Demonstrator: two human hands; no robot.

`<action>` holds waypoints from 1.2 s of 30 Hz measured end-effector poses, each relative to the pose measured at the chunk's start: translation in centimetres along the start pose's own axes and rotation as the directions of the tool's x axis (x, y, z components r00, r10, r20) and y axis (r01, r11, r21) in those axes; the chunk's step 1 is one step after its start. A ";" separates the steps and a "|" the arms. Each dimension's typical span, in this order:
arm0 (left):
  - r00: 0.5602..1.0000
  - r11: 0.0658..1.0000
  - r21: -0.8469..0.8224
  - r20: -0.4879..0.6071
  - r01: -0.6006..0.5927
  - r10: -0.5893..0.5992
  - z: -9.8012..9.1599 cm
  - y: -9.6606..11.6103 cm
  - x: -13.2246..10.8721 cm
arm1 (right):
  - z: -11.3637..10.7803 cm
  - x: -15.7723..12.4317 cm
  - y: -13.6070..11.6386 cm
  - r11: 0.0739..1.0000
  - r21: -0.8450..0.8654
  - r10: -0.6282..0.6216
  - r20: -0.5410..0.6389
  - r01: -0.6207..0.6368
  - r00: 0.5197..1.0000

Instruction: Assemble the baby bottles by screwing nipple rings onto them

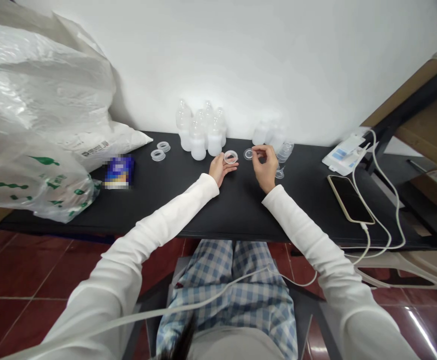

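Observation:
My left hand (221,167) rests on the black table (188,205) and holds a clear plastic ring (231,157) between thumb and fingers. My right hand (265,165) is just to its right, fingers pinched on a small clear piece that I cannot make out, close to a clear disc (248,154) on the table. Behind both hands stands a cluster of translucent baby bottles (200,131). More clear bottle parts (278,137) lie at the wall, right of my right hand.
Two loose clear rings (160,151) lie left of the bottles. A blue packet (119,171) and large plastic bags (34,125) fill the table's left end. A phone (349,198) on a white cable and a white box (344,152) lie at the right.

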State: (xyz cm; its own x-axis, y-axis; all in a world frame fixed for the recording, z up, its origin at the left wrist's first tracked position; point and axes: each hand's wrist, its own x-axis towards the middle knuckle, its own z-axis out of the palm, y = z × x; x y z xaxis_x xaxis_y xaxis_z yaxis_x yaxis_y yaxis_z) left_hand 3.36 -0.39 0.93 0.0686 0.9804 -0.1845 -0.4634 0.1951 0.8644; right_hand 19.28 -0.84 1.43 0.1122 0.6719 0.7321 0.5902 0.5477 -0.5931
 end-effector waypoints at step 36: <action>0.970 0.990 0.074 0.219 -0.120 0.101 0.4 -0.6 -0.8 | 0.9 -1.3 -0.9 0.988 -0.145 -0.026 0.173 0.051 0.985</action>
State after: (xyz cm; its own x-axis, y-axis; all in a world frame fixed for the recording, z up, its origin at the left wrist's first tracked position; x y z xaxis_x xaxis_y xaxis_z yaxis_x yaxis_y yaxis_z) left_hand 3.95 -1.31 0.70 0.2134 0.9769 0.0106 -0.4019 0.0779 0.9124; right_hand 17.89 -1.80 0.72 -0.0431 0.7338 0.6780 0.7046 0.5034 -0.5001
